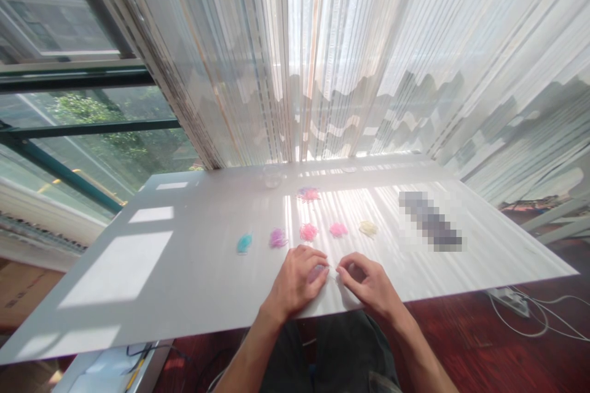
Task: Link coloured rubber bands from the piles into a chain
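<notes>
My left hand (pixel 297 276) is closed in a pinch near the table's front edge, its fingers curled toward the right. Facing it, slightly apart, my right hand (pixel 366 279) pinches with thumb and forefinger. A pale, thin bit shows faintly between the fingertips, too small to name. Just beyond my hands runs a row of small heaps of thin, strand-like pieces: teal (pixel 244 243), purple (pixel 278 238), red-pink (pixel 308 232), pink (pixel 338 230) and pale yellow (pixel 368 229). Behind them lies a mixed pink and purple heap (pixel 308 194).
A clear round container (pixel 273 179) stands toward the back of the white table (pixel 198 295). Near the far edge lies a flat clear disc (pixel 349 170). A blurred-out object (pixel 431 221) is at the right. Sheer curtains (pixel 318 73) hang behind; cables (pixel 544 313) lie on the floor.
</notes>
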Motion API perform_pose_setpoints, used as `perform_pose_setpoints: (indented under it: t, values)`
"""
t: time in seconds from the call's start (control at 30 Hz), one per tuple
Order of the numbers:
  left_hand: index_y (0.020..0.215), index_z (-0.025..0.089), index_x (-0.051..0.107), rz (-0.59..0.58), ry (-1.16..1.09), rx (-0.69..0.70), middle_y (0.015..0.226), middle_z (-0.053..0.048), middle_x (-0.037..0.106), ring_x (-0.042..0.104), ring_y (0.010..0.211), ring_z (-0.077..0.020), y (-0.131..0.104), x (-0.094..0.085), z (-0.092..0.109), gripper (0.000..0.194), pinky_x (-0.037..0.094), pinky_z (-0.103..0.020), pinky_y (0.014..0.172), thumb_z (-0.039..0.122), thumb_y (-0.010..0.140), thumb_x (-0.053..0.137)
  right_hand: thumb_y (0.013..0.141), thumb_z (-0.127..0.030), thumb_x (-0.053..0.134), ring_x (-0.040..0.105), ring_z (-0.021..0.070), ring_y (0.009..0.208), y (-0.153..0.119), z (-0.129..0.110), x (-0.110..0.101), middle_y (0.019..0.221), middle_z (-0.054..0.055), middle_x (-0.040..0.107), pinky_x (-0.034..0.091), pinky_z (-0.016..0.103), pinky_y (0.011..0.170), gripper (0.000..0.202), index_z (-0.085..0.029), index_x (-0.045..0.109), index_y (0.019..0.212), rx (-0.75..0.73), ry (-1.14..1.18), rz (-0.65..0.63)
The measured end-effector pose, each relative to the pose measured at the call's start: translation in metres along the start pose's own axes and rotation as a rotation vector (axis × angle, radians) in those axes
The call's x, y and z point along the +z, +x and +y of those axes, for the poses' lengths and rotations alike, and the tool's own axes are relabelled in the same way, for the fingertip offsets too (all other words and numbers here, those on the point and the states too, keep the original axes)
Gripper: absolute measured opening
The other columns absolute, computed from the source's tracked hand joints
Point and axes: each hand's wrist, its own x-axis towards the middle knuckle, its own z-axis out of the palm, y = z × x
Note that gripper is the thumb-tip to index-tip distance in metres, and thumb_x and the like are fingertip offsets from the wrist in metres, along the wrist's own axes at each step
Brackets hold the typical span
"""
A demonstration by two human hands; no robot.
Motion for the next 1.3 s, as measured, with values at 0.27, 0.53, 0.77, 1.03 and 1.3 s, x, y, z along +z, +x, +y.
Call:
perform_pose_setpoints:
  t: [0.27,0.53,0.77,1.03,1.3]
  values:
    - [0.099,0.023,0.069,0.009,-0.008,0.0,0.106,-0.003,0.077,0.067,0.101,-0.0234,-0.0017,0.0015,-0.0013,0.01,0.05,-0.041,0.089,0.015,0.092,0.068,0.091,-0.041,0.061,0.055,0.0146,0.056,0.0005,-0.0009,-0.0028,0.068,0.0,0.065,0.045,0.026,0.055,0.024,-0.02,0.066,0.08,0.077,0.058,0.038]
    - [0.099,0.023,0.07,0.001,0.012,0.008,0.105,-0.003,0.077,0.068,0.101,-0.0228,-0.0004,-0.0011,0.0031,0.011,0.05,-0.04,0.087,0.017,0.09,0.071,0.091,-0.038,0.061,0.058,0.0158,0.061,-0.0002,0.0014,0.0011,0.072,0.001,0.067,0.047,0.026,0.058,0.021,-0.02,0.066,0.082,0.054,0.026,0.062]
    - [0.102,0.023,0.069,-0.015,0.014,0.012,0.107,-0.003,0.077,0.068,0.102,-0.0243,-0.0014,-0.0009,0.0022,0.015,0.05,-0.042,0.088,0.016,0.09,0.071,0.092,-0.035,0.06,0.061,0.015,0.061,-0.0018,0.0019,0.0052,0.073,0.001,0.068,0.048,0.025,0.058,0.018,-0.02,0.066,0.083,0.019,0.012,0.071]
    - [0.102,0.023,0.069,0.07,-0.022,0.031,0.106,-0.004,0.077,0.068,0.101,-0.0231,-0.0026,-0.0013,-0.0007,0.013,0.052,-0.041,0.089,0.015,0.092,0.069,0.092,-0.035,0.061,0.062,0.0149,0.06,-0.0013,0.0019,0.0043,0.073,0.0,0.068,0.048,0.024,0.057,0.018,-0.02,0.065,0.082,0.032,0.014,0.078]
    - [0.101,0.024,0.069,0.103,-0.019,0.035,0.104,-0.004,0.077,0.069,0.099,-0.0226,-0.0032,-0.0028,-0.0008,0.014,0.053,-0.04,0.087,0.015,0.091,0.07,0.092,-0.032,0.06,0.062,0.0151,0.063,0.0002,0.0019,0.0041,0.079,0.002,0.072,0.05,0.025,0.061,0.015,-0.021,0.068,0.086,-0.001,0.001,0.07]
